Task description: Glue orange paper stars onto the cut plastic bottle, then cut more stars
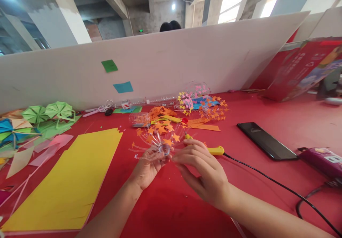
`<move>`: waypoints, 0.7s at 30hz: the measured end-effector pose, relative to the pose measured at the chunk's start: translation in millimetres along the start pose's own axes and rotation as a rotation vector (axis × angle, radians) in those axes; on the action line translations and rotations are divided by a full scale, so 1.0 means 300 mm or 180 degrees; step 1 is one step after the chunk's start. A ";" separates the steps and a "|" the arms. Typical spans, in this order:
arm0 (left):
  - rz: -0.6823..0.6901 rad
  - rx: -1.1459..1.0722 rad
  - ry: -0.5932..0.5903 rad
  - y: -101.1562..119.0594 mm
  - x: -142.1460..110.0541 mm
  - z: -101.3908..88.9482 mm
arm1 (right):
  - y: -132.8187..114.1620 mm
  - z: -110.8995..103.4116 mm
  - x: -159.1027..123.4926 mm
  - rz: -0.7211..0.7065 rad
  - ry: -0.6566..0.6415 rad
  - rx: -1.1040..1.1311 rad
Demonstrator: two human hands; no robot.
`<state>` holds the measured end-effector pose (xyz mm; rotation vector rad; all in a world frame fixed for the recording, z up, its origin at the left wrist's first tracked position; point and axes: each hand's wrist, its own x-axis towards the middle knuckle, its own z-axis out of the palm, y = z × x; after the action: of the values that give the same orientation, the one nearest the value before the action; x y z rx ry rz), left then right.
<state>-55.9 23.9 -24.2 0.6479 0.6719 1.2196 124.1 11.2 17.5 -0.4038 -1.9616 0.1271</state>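
The left hand (149,167) holds a clear plastic piece (165,149) with orange stars (161,128), the right hand (204,168) near, perhaps touching.

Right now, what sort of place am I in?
Likely a craft workspace: yellow paper lies on a red table, and your left hand holds a clear plastic piece with orange stars.

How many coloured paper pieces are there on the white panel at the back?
2: a green piece, and a blue piece below it, slightly to the right, both on the white panel. Others may be hidden low down.
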 end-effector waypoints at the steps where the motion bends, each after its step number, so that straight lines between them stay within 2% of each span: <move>1: 0.0013 0.0000 0.0020 0.000 0.001 0.000 | 0.002 0.002 -0.001 0.0052 0.0013 -0.0032; 7: 0.0027 -0.0010 0.0069 0.003 0.005 0.001 | 0.006 0.003 0.002 0.0059 -0.0027 -0.0278; 15: 0.0011 -0.0009 0.0115 0.010 0.001 0.002 | -0.012 -0.028 0.004 -0.0078 0.0178 -0.0432; 21: 0.0077 -0.0180 0.0037 0.006 0.007 -0.007 | 0.015 -0.023 0.014 -0.0095 0.0005 -0.0424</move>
<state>-58.2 26.4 -24.5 0.6039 0.6385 1.2612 129.9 16.1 22.9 -0.4609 -1.9799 -0.0231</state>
